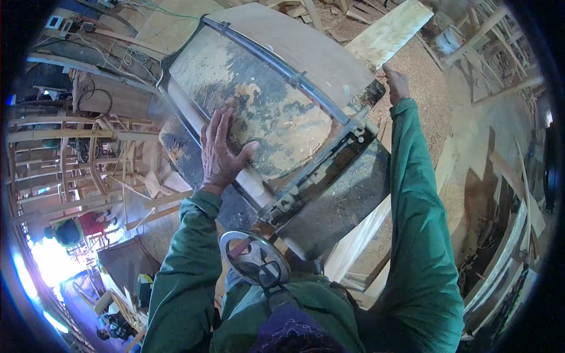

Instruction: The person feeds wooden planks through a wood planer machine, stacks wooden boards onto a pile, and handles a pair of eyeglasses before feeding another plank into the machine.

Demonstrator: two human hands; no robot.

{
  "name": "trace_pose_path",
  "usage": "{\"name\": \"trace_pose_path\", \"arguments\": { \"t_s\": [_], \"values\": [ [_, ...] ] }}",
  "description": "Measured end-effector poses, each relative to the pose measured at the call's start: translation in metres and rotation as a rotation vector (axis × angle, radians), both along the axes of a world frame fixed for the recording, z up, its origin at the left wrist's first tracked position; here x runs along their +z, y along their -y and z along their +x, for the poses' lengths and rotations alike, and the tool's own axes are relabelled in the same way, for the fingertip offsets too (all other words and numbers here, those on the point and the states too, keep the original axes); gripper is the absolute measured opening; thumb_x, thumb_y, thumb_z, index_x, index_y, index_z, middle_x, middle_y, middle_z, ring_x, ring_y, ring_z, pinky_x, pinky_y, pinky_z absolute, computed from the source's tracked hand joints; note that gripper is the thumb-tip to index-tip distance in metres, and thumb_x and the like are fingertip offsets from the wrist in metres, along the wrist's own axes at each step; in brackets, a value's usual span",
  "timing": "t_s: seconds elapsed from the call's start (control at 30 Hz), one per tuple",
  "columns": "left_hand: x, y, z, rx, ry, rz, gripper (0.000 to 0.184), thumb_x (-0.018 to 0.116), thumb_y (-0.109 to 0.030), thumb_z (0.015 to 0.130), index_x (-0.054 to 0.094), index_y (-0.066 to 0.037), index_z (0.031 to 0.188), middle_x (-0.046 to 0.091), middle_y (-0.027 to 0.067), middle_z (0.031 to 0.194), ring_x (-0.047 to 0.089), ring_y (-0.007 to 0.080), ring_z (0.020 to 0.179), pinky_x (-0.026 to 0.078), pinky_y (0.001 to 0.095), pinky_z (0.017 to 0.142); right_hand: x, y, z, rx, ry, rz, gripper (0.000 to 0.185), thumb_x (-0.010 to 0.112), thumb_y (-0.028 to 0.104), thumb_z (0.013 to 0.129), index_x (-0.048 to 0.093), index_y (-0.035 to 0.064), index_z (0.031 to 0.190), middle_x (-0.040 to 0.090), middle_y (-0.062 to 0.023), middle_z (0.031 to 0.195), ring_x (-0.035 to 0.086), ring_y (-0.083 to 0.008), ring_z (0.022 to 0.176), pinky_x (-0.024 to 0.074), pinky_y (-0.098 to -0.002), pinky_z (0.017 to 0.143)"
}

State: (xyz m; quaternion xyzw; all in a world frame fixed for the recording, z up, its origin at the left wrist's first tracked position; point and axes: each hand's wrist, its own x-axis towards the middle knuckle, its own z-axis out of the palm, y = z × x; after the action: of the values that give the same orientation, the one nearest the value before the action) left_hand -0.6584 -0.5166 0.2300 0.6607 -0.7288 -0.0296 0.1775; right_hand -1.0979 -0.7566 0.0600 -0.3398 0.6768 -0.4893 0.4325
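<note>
A big, dusty woodworking machine [276, 123], which looks like a thickness planer, stands in front of me. My left hand [222, 150] lies flat on its near left side, fingers and thumb spread, holding nothing. Over at the far right, my right hand [398, 84] is closed at the near corner of a pale wooden board [391, 35], its fingers partly hidden. This board sticks out past the machine's far right edge. A metal handwheel [255, 257] is mounted on the machine's near side, close to my body.
Wood shavings [426, 112] cover the floor on the right. Long planks [365, 235] lie beside the machine, under my right arm. Wooden frames [65, 147] are stacked at left, and a person [76, 229] is in the background there. A white bucket [449, 40] stands at far right.
</note>
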Motion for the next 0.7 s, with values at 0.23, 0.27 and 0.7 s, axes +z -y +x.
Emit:
{"name": "trace_pose_path", "arguments": {
  "t_s": [0.23,0.27,0.7],
  "values": [
    [-0.002,0.001,0.001,0.015,-0.007,0.02,0.097,0.072,-0.064,0.077,0.04,-0.008,0.149,0.044,0.0156,0.15,0.035,0.0354,0.144,0.017,0.0535,0.121,-0.026,0.023,-0.011,0.034,-0.01,-0.001,0.054,0.079,0.042,0.081,0.071,-0.0089,0.096,0.068,-0.0123,0.091,0.06,-0.0215,0.083,0.0474,-0.0359,0.076],
    [0.0,0.001,0.0,0.02,-0.014,0.025,0.097,0.072,-0.064,0.077,0.04,-0.008,0.149,0.044,0.0157,0.15,0.035,0.0353,0.144,0.017,0.0535,0.121,-0.03,0.026,-0.012,0.041,-0.008,-0.007,0.055,0.079,0.042,0.081,0.071,-0.0095,0.097,0.068,-0.0124,0.091,0.06,-0.0217,0.082,0.0474,-0.0355,0.076],
    [-0.001,0.002,-0.001,0.024,-0.017,0.033,0.096,0.073,-0.062,0.077,0.04,-0.008,0.149,0.044,0.0175,0.151,0.035,0.0345,0.145,0.016,0.0528,0.121,-0.028,0.03,-0.009,0.144,0.356,-0.042,0.05,0.074,0.046,0.088,0.069,-0.003,0.097,0.069,-0.0112,0.09,0.066,-0.0225,0.083,0.05,-0.0338,0.077]
  ]
}}
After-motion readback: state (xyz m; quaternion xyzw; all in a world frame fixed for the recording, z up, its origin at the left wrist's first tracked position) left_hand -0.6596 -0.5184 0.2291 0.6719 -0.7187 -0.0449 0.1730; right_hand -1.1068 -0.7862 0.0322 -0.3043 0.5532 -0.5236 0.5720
